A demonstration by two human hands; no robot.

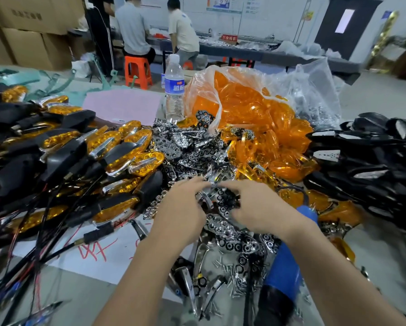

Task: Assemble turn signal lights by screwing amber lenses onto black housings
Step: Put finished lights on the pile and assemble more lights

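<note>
Roughly, I'm judging this mid-batch: finished lights (126, 147) are lying centre-left, amber lenses (244, 109) upper centre, black housings (366, 161) right; my left hand (180, 205) and right hand (258, 205) are both pinching a chrome reflector (223, 196) mid-frame.

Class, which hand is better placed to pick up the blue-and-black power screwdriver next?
Right: the blue-and-black power screwdriver lies under the right forearm, near the right hand; the left hand would have to cross over.

Finished lights (91, 156) lie on the left, housings (373, 161) on the right. The bag of lenses (244, 102) sits between them, with a bottle (174, 90) just left of it.
</note>
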